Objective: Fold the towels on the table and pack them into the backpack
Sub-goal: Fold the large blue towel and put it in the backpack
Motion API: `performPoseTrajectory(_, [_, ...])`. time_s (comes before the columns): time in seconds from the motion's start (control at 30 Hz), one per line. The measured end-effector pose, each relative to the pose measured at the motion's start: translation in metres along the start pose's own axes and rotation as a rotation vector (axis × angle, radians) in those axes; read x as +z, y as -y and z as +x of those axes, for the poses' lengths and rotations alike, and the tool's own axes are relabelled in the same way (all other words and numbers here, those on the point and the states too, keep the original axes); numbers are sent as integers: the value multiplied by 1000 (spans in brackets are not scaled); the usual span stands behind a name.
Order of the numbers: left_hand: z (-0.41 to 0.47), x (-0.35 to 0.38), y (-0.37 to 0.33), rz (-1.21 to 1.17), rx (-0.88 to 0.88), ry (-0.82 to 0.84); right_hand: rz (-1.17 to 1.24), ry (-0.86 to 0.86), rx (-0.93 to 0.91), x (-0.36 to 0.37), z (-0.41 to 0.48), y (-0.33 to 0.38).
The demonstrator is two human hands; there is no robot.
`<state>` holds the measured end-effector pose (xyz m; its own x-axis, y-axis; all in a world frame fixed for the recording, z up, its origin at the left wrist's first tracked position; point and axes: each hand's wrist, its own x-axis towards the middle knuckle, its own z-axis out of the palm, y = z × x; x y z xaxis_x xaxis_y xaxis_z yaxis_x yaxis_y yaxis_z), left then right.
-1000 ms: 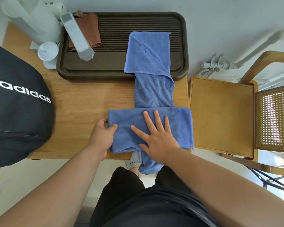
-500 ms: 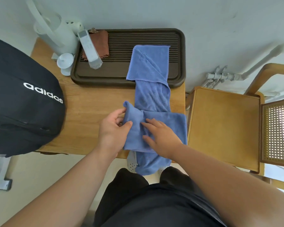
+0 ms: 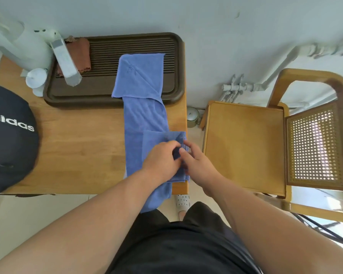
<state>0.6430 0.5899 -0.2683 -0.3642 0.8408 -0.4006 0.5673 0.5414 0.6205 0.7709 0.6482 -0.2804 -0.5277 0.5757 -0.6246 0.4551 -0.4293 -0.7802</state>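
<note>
Head view, looking down at my work; all places are given from the brown tray, which sits at the far side of the bench.

- **Long towel**: blue. Its far end lies flat on the right part of the tray. The rest runs from the tray toward me and hangs over the near edge of the bench.
- **Folded towel**: blue, a small thick packet. It lies on top of the long towel, nearer to me than the right end of the tray, at the bench's right edge.
- **Left hand**: fingers curled over the folded towel, gripping it.
- **Right hand**: touching the left hand; thumb and fingers pinch the right-hand edge of the same folded towel.
- **Backpack**: black with white lettering. It stands on the bench to the left of the tray and nearer to me.
- **Brown cloth**: in the far left corner of the tray.
- **White oblong object**: slants across the brown cloth.
- **Wooden chair**: to the right of the tray, beyond the bench's edge.
</note>
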Motion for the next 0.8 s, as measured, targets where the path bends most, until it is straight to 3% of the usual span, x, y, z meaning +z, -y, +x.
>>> performPoseTrajectory(0.1, [-5,6,4,149,72,45,-19,13,-22,-2,2,3])
performPoseTrajectory(0.3, [-22,-9,29,428,248,-358,-298,22,-78,1,6,3])
performPoseTrajectory(0.5, [-15,-9,46,745,67,11,-423,-51,-82,-4,12,-4])
performPoseTrajectory(0.73, [-7,16,67,852,60,29,-767,-159,-111,-8,23,-6])
performPoseTrajectory(0.8, [-7,18,71,856,90,12,-985,-272,-308,-4,23,-2])
